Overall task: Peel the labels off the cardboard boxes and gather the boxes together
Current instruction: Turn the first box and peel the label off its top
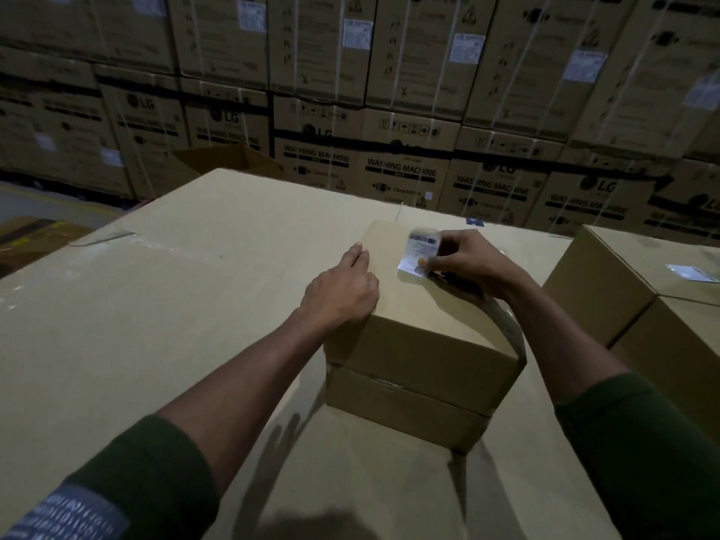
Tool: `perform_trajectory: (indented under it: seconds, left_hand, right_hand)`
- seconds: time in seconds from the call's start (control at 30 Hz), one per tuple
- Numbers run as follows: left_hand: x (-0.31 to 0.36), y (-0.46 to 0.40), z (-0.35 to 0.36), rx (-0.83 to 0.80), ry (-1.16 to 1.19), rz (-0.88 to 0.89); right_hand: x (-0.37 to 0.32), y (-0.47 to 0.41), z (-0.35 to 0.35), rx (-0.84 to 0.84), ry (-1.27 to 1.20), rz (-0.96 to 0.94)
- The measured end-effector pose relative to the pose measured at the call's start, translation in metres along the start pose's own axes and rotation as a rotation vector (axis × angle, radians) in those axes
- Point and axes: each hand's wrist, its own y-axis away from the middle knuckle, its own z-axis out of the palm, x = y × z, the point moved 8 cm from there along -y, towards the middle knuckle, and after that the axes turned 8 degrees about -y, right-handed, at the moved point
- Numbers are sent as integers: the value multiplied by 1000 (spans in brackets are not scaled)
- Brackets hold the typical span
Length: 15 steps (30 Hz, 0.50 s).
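**Hands on a Small Box, One Picking at the Label**

From the head camera, a small cardboard box (pixel 420 329) sat on top of a very big flat carton (pixel 156 325). The small box looked like two thin boxes, one stacked on the other, with clear tape running over the right edge.

The left hand (pixel 343 290) lay on the left top edge of the small box. Its fingers were straight and pressed down flat, holding nothing.

The right hand (pixel 467 263) was at the far right part of the box top. Its thumb and fingers pinched a white label (pixel 419 253). The label was blurry, and its top end seemed lifted off the cardboard while its lower end was near the box top. I could not read the print on it.

Both arms wore dark green sleeves (pixel 643 434).

To the right, well apart from the small box, stood another cardboard box (pixel 607 290). A white label (pixel 693 272) lay flat on its top.

Behind it all was a wall of big stacked boxes (pixel 401 165) with "LG" and "WASHING MACHINE" printed on them. An open brown box (pixel 222 159) sat behind the big carton on the left.
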Motion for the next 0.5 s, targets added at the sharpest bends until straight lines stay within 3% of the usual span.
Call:
perform_trajectory:
  seconds: [0.17, 0.5]
  left_hand:
    - [-3, 0, -2, 61, 37, -15]
    - [-8, 10, -12, 239, 258, 6]
  right_hand:
    - [0, 7, 5, -9, -56, -8]
    - [4, 10, 7, 182, 46, 34]
